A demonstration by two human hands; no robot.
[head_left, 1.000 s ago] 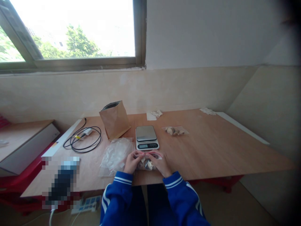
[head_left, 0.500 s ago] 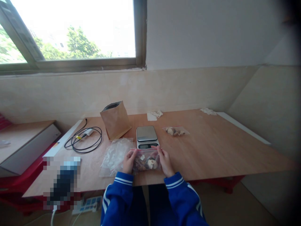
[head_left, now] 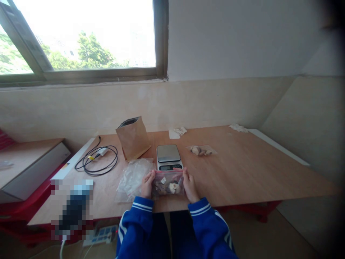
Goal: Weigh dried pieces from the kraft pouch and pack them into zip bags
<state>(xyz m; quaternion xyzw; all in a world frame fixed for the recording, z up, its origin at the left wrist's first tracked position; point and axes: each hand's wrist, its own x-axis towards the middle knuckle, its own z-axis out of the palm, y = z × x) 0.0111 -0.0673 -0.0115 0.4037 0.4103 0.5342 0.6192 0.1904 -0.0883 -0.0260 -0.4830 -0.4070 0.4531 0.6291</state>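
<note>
Left hand (head_left: 147, 185) and right hand (head_left: 190, 186) have moved out from mid-rim since a second ago, now gripping the clear bag (head_left: 163, 187) by opposite sides at the near edge of the table (head_left: 237, 172), fronting the scale (head_left: 168, 153), so the zip strip (head_left: 167, 171) is probably closed.

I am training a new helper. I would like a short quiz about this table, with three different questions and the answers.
1. True or false: the left hand and the right hand hold the same plastic bag.

2. Which thing stands just beyond that bag, in the middle of the table?
A) a coiled cable
B) a scale
C) a teapot

3. Fill in: the brown paper bag stands with its top ____.

Key: 1. true; 2. B; 3. open
</note>
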